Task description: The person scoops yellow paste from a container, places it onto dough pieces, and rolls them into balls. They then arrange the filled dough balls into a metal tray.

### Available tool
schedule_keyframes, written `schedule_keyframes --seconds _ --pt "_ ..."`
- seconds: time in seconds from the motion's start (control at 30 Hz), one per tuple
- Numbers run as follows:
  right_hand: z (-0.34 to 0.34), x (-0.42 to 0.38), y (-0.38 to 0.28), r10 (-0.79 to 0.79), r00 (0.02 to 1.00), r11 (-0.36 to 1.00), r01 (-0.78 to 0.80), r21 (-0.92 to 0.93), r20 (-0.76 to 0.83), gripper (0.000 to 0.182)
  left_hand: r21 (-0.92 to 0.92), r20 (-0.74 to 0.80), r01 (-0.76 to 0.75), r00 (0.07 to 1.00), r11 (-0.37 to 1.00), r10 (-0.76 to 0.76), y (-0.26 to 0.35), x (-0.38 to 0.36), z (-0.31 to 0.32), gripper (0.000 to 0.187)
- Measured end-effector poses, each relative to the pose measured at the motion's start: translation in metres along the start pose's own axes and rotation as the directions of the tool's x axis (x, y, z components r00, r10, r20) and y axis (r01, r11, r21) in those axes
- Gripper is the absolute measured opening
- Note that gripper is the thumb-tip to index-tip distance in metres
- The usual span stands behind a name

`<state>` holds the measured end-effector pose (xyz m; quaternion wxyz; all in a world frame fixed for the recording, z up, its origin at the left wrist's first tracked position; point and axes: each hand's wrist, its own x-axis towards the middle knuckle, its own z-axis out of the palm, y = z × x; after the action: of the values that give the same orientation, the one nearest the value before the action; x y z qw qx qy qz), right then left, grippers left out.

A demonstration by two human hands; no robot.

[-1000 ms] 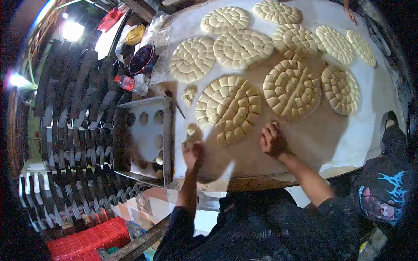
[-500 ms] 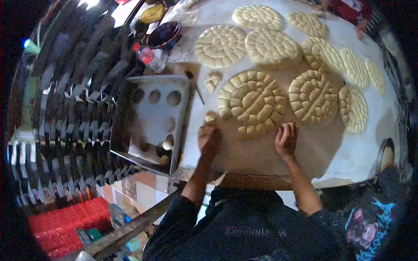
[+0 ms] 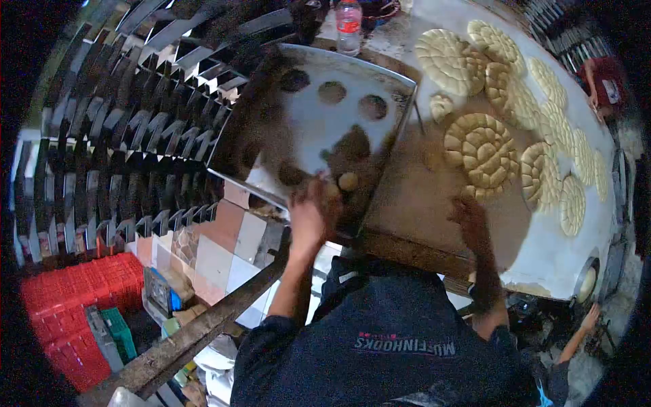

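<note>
My left hand [image 3: 313, 211] is over the near part of the metal tray [image 3: 401, 129], fingers curled down and partly hidden; what they hold cannot be made out. Beside its fingertips a round dough ball [image 3: 348, 181] sits in the tray. My right hand [image 3: 468, 216] hovers at the brown, shaded part of the table, fingers loosely apart and nothing seen in them. Just beyond it lies a scored spiral of dough pieces [image 3: 481, 150]. A small dough lump [image 3: 441, 106] rests near the tray's right side.
More scored dough rounds [image 3: 498, 44] spread over the table's far and right side. A plastic bottle [image 3: 348, 27] stands behind the tray. Red crates [image 3: 81, 292] are at lower left. Another person in red [image 3: 603, 85] is at far right; another person's arm [image 3: 576, 339] shows at lower right.
The view has turned toward the tray. My left hand has gone from the table by a small dough piece to over the tray. My right hand's fingers have loosened from a curl.
</note>
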<state>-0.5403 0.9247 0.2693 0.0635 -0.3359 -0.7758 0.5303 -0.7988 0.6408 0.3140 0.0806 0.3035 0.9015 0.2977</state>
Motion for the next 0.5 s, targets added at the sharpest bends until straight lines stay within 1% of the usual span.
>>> schedule_keyframes --seconds 0.03,0.07,0.1,0.13,0.17,0.2,0.23,0.27,0.3,0.33,0.37,0.4,0.43,0.47,0.5 --pt "0.038 0.013 -0.061 0.012 0.995 0.967 -0.035 0.251 0.094 0.032 0.141 0.011 -0.002 1.000 0.990 0.000 -0.012 0.012 -0.014 0.045" --pt "0.071 0.024 -0.092 -0.149 0.981 0.962 0.115 0.247 0.125 0.031 0.136 0.074 0.009 0.997 0.991 -0.019 -0.052 0.020 -0.004 0.044" --pt "0.103 0.035 -0.123 -0.311 0.938 0.929 0.266 0.257 0.153 0.032 0.132 0.099 0.015 0.995 0.991 -0.028 -0.072 0.021 0.006 0.044" --pt "0.136 0.045 -0.154 -0.459 0.871 0.871 0.402 0.281 0.176 0.033 0.128 0.124 0.021 0.992 0.992 -0.037 -0.092 0.022 0.016 0.044" --pt "0.161 0.067 -0.155 -0.624 0.755 0.776 0.628 0.052 0.201 0.040 0.384 0.123 -0.041 0.992 0.922 -0.008 -0.093 0.021 0.018 0.042" --pt "0.197 0.092 -0.139 -0.680 0.691 0.713 0.702 -0.003 0.245 0.042 0.611 0.134 -0.100 0.991 0.785 0.022 -0.090 0.020 0.021 0.040" --pt "0.221 0.109 -0.128 -0.724 0.626 0.641 0.766 -0.054 0.288 0.044 0.608 0.132 -0.107 0.991 0.787 0.033 -0.087 0.021 0.020 0.040" --pt "0.224 0.106 -0.130 -0.660 0.660 0.665 0.735 -0.130 0.359 0.044 0.566 0.223 -0.164 0.974 0.808 0.041 -0.089 0.025 0.014 0.036" --pt "0.222 0.097 -0.131 -0.584 0.696 0.686 0.698 -0.206 0.418 0.045 0.559 0.277 -0.273 0.951 0.783 0.133 -0.091 0.025 0.009 0.036" --pt "0.215 0.085 -0.127 -0.674 0.674 0.646 0.736 -0.201 0.302 0.041 0.547 0.328 -0.377 0.918 0.748 0.224 -0.094 0.025 0.005 0.036" --pt "0.202 0.076 -0.116 -0.661 0.694 0.662 0.719 -0.213 0.286 0.041 0.543 0.533 -0.474 0.832 0.693 0.152 -0.092 0.030 -0.005 0.040" --pt "0.181 0.067 -0.099 -0.764 0.629 0.605 0.775 -0.182 0.143 0.035 0.416 0.297 -0.193 0.952 0.889 0.068 -0.080 0.023 -0.011 0.041" --pt "0.149 0.057 -0.080 -0.779 0.625 0.598 0.764 -0.244 0.048 0.030 0.126 0.130 -0.104 0.988 0.987 0.088 -0.048 0.018 -0.023 0.042" --pt "0.117 0.046 -0.062 -0.787 0.615 0.598 0.742 -0.303 -0.048 0.024 0.113 0.015 -0.165 0.986 0.980 0.164 -0.029 0.014 -0.024 0.042" --pt "0.076 0.029 -0.040 -0.723 0.683 0.654 0.629 -0.419 -0.104 0.018 0.103 -0.097 -0.229 0.966 0.968 0.238 -0.009 0.014 -0.022 0.043"
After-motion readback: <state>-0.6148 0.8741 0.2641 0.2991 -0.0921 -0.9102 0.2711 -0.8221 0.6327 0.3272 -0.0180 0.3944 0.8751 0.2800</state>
